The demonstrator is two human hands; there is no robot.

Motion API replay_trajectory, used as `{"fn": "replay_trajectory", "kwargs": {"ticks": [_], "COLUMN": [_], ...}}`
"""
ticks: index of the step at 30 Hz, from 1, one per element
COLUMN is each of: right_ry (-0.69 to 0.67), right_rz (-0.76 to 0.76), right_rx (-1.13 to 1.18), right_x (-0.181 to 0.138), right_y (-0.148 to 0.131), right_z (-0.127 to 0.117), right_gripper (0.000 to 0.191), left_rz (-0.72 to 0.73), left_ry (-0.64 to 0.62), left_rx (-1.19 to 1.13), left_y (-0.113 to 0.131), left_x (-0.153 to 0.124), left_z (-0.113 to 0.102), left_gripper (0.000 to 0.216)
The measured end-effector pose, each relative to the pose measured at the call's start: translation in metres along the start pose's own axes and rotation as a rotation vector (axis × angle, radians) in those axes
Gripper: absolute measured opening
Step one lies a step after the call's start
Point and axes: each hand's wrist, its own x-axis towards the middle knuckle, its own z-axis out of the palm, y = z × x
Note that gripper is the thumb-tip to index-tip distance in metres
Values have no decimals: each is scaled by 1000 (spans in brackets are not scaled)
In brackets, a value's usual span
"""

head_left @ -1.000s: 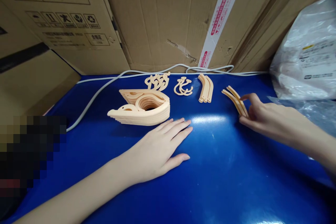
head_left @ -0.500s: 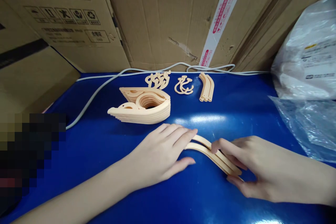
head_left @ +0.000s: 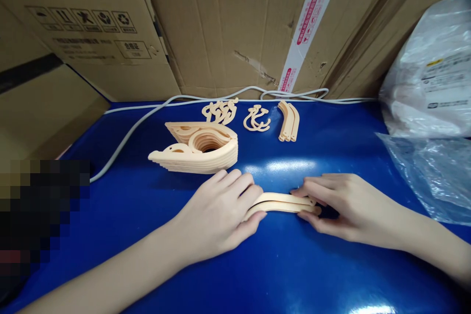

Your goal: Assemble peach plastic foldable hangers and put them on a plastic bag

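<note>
Two curved beige strips [head_left: 281, 203] lie side by side, almost level, low over or on the blue tabletop; I cannot tell which. My left hand [head_left: 224, 211] is closed around their left ends, thumb on the near side and fingers on the far side. At the other end my right hand [head_left: 342, 208] pinches both strips between thumb and fingers. Behind my left hand stands a stack of beige pieces [head_left: 198, 157], nested, with a rounded hollow at its right end.
Along the back lie beige hook-shaped pieces [head_left: 221, 111], more hooks [head_left: 256, 118] and a small bundle of curved strips [head_left: 289, 121]. A white cable [head_left: 127, 144] runs behind them. Cardboard boxes [head_left: 235, 29] wall the back; clear plastic bags [head_left: 434, 73] sit at the right.
My left hand has closed from outstretched fingers onto the strips' left ends. My right hand has moved up and left, and the strips have swung from slanting to nearly level.
</note>
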Motion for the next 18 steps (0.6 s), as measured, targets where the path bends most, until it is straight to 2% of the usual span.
{"fn": "replay_trajectory", "kwargs": {"ticks": [7,18], "right_ry": [31,28], "right_rz": [-30,-50], "right_rx": [2,-3], "right_x": [2,2], "right_y": [-1,1], "right_z": [-1,-2], "right_gripper": [8,17], "left_rz": [-5,-7], "left_ry": [5,-59], "left_rx": [-21,-159], "left_y": [0,-4], "left_x": [1,-1], "left_z": [-3,-4], "left_gripper": [20,19]}}
